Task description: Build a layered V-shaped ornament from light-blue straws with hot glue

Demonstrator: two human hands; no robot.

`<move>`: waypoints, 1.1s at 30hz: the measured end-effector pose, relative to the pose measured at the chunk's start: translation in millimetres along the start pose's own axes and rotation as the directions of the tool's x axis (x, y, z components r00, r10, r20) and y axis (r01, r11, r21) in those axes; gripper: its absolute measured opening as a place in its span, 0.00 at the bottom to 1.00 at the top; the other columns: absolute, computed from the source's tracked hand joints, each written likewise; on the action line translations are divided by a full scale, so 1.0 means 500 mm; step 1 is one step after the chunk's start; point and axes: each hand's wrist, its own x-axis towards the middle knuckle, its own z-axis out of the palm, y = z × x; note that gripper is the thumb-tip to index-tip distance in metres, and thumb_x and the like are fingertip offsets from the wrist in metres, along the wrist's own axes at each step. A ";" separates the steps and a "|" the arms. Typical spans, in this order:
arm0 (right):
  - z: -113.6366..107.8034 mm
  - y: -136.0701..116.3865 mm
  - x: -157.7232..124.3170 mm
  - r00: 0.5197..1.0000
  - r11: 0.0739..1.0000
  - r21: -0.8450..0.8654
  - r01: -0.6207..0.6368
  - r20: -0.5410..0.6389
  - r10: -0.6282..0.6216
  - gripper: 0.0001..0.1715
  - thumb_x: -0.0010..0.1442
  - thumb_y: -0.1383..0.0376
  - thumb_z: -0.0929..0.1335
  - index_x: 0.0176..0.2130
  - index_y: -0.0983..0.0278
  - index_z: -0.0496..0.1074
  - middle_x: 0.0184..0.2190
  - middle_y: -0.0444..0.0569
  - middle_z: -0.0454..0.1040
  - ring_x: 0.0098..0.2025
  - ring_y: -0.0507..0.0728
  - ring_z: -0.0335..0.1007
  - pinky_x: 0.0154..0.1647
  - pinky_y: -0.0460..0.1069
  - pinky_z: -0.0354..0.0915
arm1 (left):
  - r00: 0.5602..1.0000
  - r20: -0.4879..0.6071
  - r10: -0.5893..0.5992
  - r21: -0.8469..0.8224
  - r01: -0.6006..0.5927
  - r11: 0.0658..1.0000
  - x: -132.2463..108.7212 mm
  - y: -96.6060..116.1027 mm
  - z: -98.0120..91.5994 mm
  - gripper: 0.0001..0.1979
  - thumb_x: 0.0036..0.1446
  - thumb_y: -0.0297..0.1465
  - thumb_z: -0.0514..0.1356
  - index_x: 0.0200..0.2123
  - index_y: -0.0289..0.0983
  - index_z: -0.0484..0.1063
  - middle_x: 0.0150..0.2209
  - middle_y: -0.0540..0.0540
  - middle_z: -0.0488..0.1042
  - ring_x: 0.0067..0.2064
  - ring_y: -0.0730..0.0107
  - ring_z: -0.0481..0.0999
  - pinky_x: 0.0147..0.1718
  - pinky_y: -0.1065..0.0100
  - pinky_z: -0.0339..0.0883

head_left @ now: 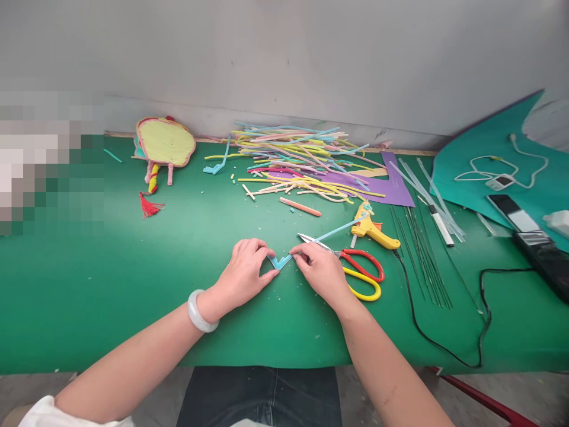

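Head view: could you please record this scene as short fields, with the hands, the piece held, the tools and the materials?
Left hand: the left hand pinches one side of the piece; white bracelet on the wrist
Right hand: the right hand pinches the other side
Piece held: folded blue piece, V-shaped
Tools: scissors, partly hidden by the right hand; yellow glue gun beyond them
Materials: pile of coloured strips near the wall
Similar piece: bent blue piece, left of the pile
Surface: green tabletop

Glue gun (368,226), scissors (354,252) — this is a craft workshop.
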 end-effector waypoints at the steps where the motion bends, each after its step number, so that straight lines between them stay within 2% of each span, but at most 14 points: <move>1: 0.000 0.000 0.000 1.000 1.000 0.002 0.002 0.000 -0.002 0.11 0.62 0.64 0.65 0.40 0.56 0.77 0.31 0.42 0.74 0.33 0.54 0.70 0.33 0.48 0.60 | 1.000 0.003 0.000 -0.001 0.000 1.000 0.000 0.000 0.000 0.12 0.57 0.33 0.64 0.44 0.38 0.70 0.45 0.43 0.68 0.50 0.55 0.68 0.52 0.51 0.62; 33: 0.002 0.001 -0.002 1.000 1.000 0.005 0.002 -0.006 -0.002 0.11 0.62 0.64 0.65 0.40 0.55 0.77 0.30 0.41 0.74 0.33 0.54 0.70 0.32 0.48 0.59 | 1.000 0.005 -0.026 -0.046 0.026 0.999 0.000 0.002 0.007 0.09 0.58 0.30 0.63 0.42 0.37 0.69 0.45 0.43 0.69 0.51 0.56 0.67 0.54 0.51 0.61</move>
